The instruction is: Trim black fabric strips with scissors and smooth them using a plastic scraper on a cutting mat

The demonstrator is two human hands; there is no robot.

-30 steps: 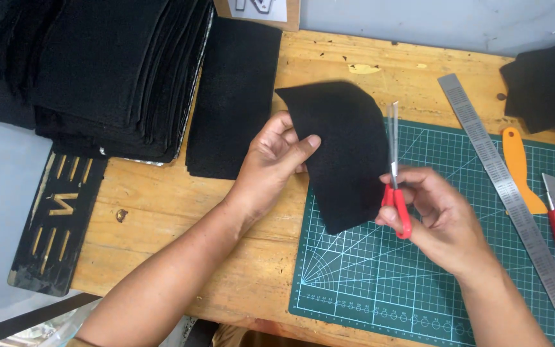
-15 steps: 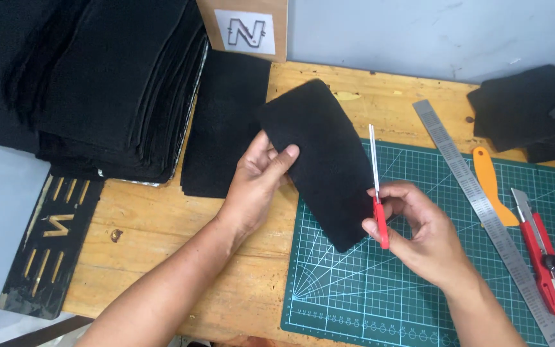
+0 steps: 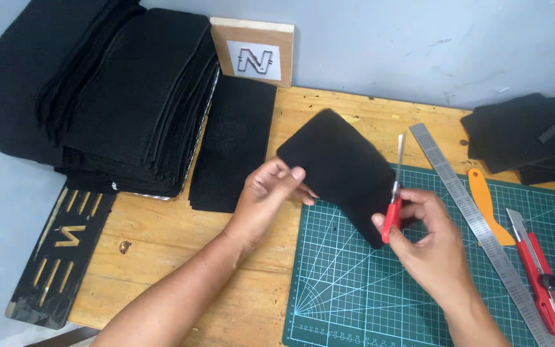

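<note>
My left hand [image 3: 266, 199] pinches the near left edge of a black felt piece [image 3: 342, 168] with rounded corners, holding it tilted above the table. My right hand [image 3: 430, 244] grips small red-handled scissors [image 3: 394, 193], their blades pointing up along the felt's right edge. Both hands hover over the left part of a green cutting mat [image 3: 367, 289].
A tall stack of black felt sheets [image 3: 117, 96] fills the back left, with a flat black strip [image 3: 232, 144] beside it. A steel ruler [image 3: 476, 225], an orange tool [image 3: 486, 205] and a red utility knife [image 3: 541, 276] lie at right. More black pieces [image 3: 528, 135] sit far right.
The felt piece has turned and been lifted a little higher in my left hand. The scissors stay upright at its right edge. The camera view has shifted downward.
</note>
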